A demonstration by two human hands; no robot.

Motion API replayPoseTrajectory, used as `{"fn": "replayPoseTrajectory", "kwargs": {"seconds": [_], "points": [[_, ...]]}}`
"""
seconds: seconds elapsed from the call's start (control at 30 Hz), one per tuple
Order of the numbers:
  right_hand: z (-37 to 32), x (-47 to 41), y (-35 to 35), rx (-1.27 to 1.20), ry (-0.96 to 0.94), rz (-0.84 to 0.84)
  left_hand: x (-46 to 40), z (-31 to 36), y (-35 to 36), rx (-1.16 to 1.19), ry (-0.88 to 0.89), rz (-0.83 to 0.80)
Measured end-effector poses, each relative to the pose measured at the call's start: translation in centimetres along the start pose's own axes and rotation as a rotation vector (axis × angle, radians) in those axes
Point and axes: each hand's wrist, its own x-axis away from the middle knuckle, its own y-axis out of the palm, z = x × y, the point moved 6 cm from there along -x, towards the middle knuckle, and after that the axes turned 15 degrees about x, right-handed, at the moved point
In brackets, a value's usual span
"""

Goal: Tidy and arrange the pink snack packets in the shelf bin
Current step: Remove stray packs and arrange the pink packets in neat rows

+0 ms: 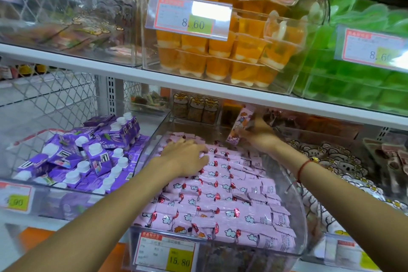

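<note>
A clear shelf bin (pixel 303 216) on the lower shelf holds several rows of pink snack packets (pixel 223 201) with cloud prints. My left hand (pixel 185 157) lies flat on the packets at the bin's back left, fingers spread. My right hand (pixel 258 132) is raised over the bin's back right and grips one pink packet (pixel 239 123), held upright above the pile. A red string bracelet circles my right wrist.
A bin of purple drink cartons (pixel 84 157) stands to the left. White bear-shaped packets (pixel 344 161) fill the bin on the right. The upper shelf carries orange jelly cups (pixel 220 51) and green jelly cups (pixel 353 73). A price tag (pixel 167 254) hangs on the bin's front.
</note>
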Motion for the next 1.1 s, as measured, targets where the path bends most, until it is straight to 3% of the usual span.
{"fn": "replayPoseTrajectory", "kwargs": {"seconds": [0.13,0.2,0.3,0.43,0.67,0.8,0.87,1.1], "points": [[-0.5,-1.7,0.6,0.203,-0.031,0.064,0.1,-0.1,0.2,-0.004,-0.016,-0.014],[-1.0,-2.2,1.5,0.257,-0.022,0.017,0.0,0.0,0.2,-0.006,-0.016,-0.012],[-1.3,-2.6,3.5,0.204,0.03,-0.104,0.0,0.0,0.2,-0.014,-0.019,-0.024],[-1.0,-2.6,4.1,0.117,0.019,-0.139,0.0,0.0,0.1,-0.006,-0.02,-0.039],[-0.7,-1.8,4.2,0.203,0.05,-0.211,0.2,0.2,0.0,-0.002,-0.022,-0.036],[-1.3,-1.9,3.4,0.188,-0.012,0.005,0.2,0.2,0.1,-0.008,-0.027,-0.044],[-1.7,-1.7,3.2,0.272,-0.087,0.031,0.2,0.1,0.1,-0.008,-0.028,-0.049],[-1.3,-1.6,4.8,0.545,-0.14,-0.167,0.1,0.0,0.1,-0.008,-0.025,-0.057]]}}
